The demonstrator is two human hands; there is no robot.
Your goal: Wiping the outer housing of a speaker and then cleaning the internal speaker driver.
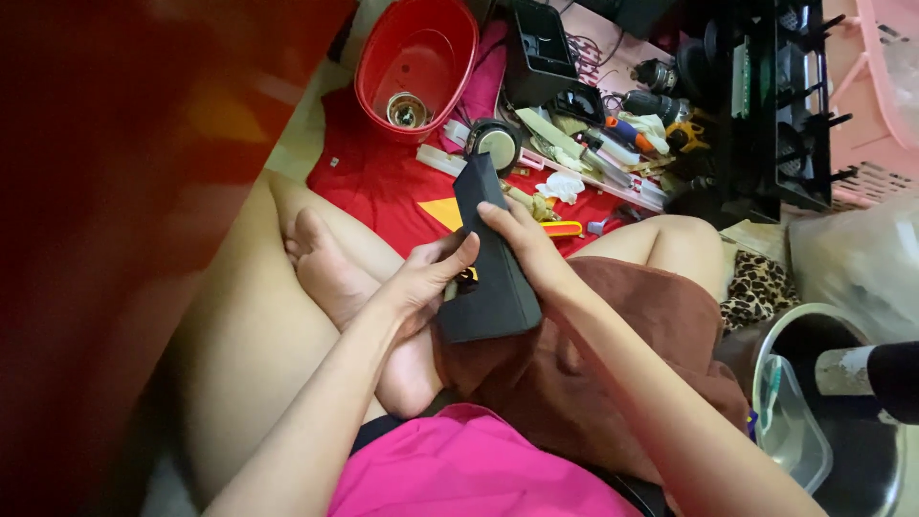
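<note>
Both hands [421,278] [522,244] grip a black box [488,258]; red basin [421,57] holds a metal cup [406,110].

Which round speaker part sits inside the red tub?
The small metallic round speaker part, alone in the red plastic tub. The larger black-rimmed round speaker part lies outside on the red cloth.

Single view, head-worn camera. It looks steeply down over the wearer's chest and crossed legs onto the floor ahead, tilted so that the floor clutter runs across the top of the frame. The camera sits close: both forearms enter from the bottom edge and the left hand [421,273] and right hand [522,244] lie near centre, on a black box [488,278]. A blurred red surface very near the lens fills the left side. A red tub [416,57] marks the far edge.
</note>
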